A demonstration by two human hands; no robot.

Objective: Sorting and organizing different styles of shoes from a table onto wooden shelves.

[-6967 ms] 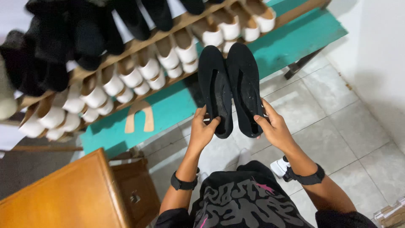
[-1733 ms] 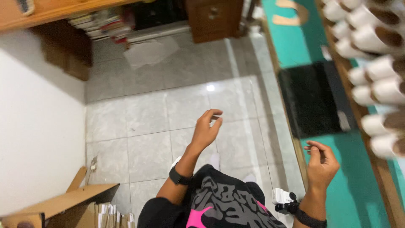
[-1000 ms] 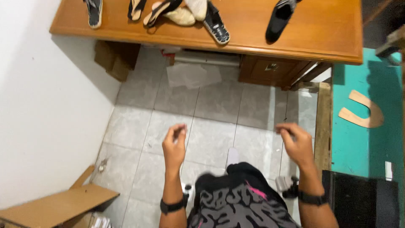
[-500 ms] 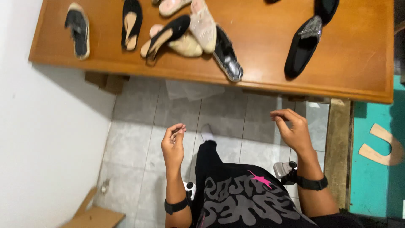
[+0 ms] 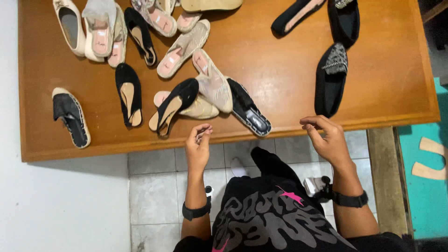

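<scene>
- Two empty hands of mine hover at the near edge of the wooden table (image 5: 289, 84), well apart from each other, and neither holds anything.
- My left hand (image 5: 198, 148) hangs just over that near edge with its fingers curled loosely in, thumb near the fingertips, and a dark band on the wrist.
- Closest to it on the table is a black shoe with a tan inside (image 5: 173, 105), lying across a beige shoe (image 5: 196, 108) just beyond the edge.
- My right hand (image 5: 329, 140) sits at the same edge farther right, fingers bent and slightly spread, also with a dark wristband.
- Nearest it is a black shoe with a glittery toe (image 5: 330, 79), its heel close to the table's near edge.
- Another black shoe (image 5: 249, 109) lies on the table between my two hands, near the edge.
- More shoes, pale and black, are scattered over the far left part of the table.
</scene>
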